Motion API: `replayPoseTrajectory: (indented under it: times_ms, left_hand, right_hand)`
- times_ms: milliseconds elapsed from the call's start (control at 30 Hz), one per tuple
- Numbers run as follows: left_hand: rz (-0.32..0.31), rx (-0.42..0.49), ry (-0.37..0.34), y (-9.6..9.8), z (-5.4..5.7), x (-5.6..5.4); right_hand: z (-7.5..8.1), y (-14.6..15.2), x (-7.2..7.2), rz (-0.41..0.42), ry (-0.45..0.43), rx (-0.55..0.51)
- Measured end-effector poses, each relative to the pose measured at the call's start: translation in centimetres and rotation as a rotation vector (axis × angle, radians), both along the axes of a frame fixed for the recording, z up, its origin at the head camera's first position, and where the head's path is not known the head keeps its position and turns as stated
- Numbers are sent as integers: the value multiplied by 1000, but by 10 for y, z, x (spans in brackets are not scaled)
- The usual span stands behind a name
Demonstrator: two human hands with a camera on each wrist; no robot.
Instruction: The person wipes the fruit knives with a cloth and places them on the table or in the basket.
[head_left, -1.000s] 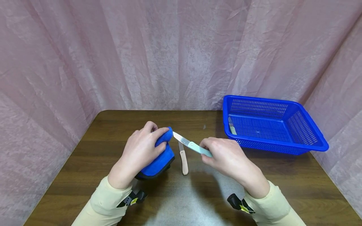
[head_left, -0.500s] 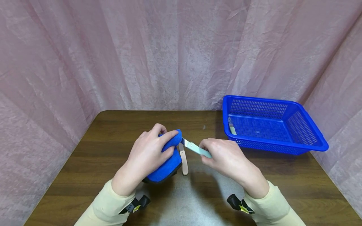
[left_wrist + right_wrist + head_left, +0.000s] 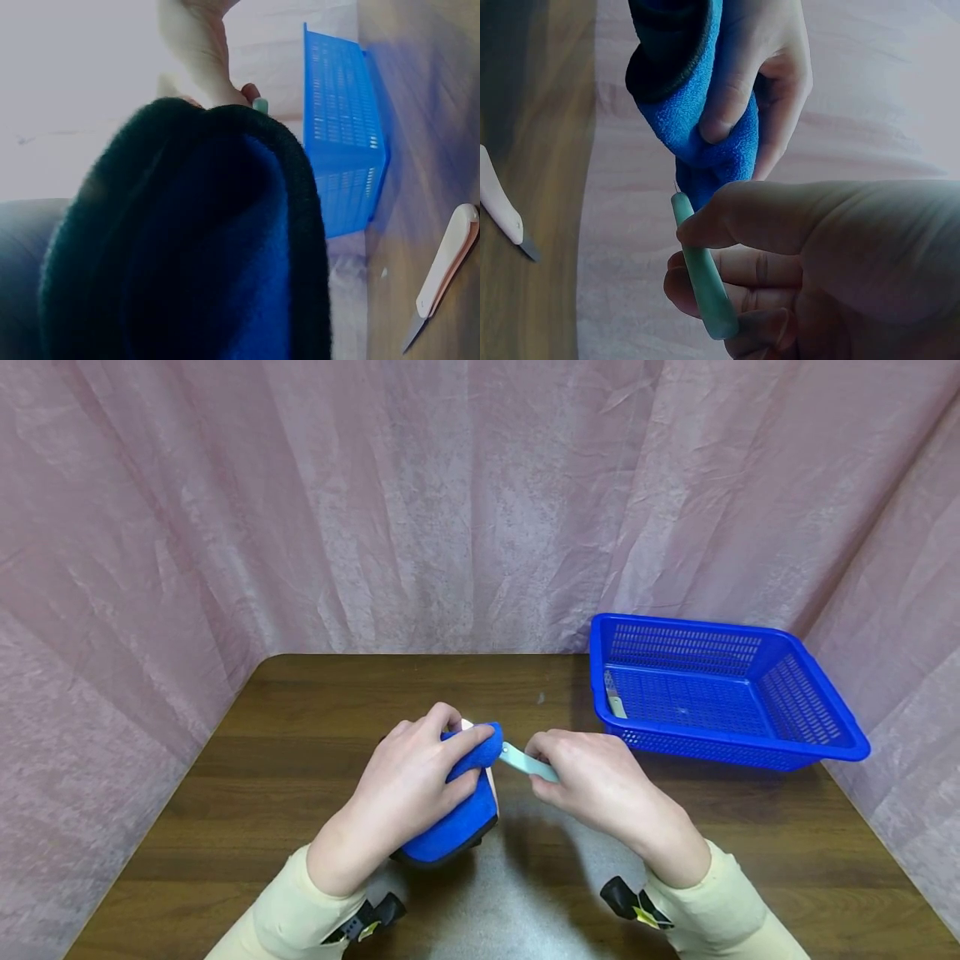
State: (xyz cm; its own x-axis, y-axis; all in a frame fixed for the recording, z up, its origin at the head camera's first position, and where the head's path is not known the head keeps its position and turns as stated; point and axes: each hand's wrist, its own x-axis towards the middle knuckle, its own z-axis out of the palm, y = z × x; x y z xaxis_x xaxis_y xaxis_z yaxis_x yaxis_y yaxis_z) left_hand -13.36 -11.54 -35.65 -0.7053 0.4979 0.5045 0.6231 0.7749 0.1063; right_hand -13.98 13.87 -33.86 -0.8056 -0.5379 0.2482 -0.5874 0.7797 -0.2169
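My left hand (image 3: 416,781) pinches a folded blue cleaning cloth (image 3: 446,835) with dark edging, wrapped round a knife's blade. A bright bit of blade (image 3: 467,724) shows beyond the cloth by the fingers. My right hand (image 3: 600,785) grips the mint-green handle (image 3: 703,274) of this folding knife between thumb and curled fingers. Both hands are held above the table. Beneath the cloth lies a second knife with a pale pinkish handle (image 3: 448,259); in the head view the cloth mostly covers it.
A blue plastic basket (image 3: 742,753) stands at the table's back right. Inside it, along the left wall, lies another knife (image 3: 616,703) with a pale handle. Pink curtains (image 3: 450,510) hang behind and on both sides of the brown wooden table (image 3: 247,793).
My left hand has slid the cloth rightward along the blade to the handle's end, covering most of the blade and the knife on the table. The right hand stays nearly still.
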Motion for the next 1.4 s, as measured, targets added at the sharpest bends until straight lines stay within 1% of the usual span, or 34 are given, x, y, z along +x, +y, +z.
replayPoseTrajectory:
  times_ms: [133,400,633,933,1400]
  left_hand:
    - [-1,-11,-2,1,-1,1]
    - [6,-39,-28,2,-1,1]
    - [9,-41,-33,1,-1,0]
    - [33,-30,-22,-5,-1,-3]
    - [72,-20,-21,-12,0,-9]
  right_hand:
    - [0,0,1,1,-13,-6]
    - [-1,-1,2,5,-6,-6]
    - [-1,-1,2,6,-7,-1]
    - [-2,0,1,16,15,2]
    - [-2,-1,1,17,11,2]
